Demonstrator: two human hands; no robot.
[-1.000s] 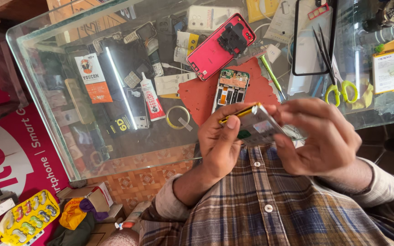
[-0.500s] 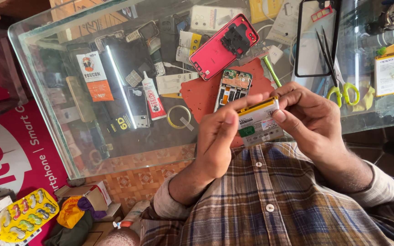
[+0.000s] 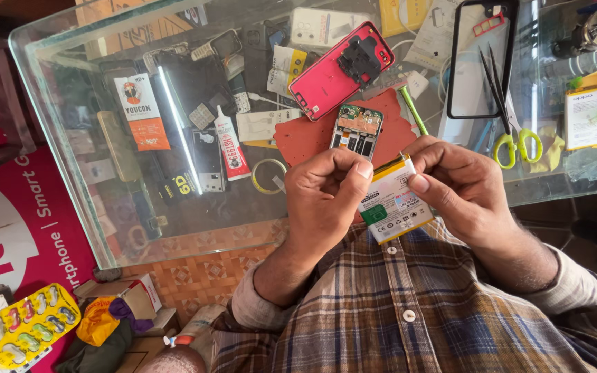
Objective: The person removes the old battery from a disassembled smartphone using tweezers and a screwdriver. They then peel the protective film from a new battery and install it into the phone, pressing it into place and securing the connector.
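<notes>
Both hands hold a flat white phone battery (image 3: 395,204) with a green patch on its label, just above my checked shirt. My left hand (image 3: 326,197) pinches its left edge with thumb and fingers. My right hand (image 3: 461,186) grips its upper right corner. Beyond the hands, an opened phone body (image 3: 356,129) with its circuit board showing lies on a red mat (image 3: 298,138) on the glass counter (image 3: 70,117). A red phone back cover (image 3: 340,69) lies further off.
Green-handled scissors (image 3: 516,145) and black tweezers (image 3: 495,83) lie at the right beside a black phone case (image 3: 478,62). A white glue tube (image 3: 229,145), a tape ring (image 3: 267,176) and small packets sit left of the mat. A yellow blister pack (image 3: 25,331) lies on the floor.
The battery has turned from edge-on to flat, its label now facing up. Both hands have shifted their hold on it and sit slightly lower in view.
</notes>
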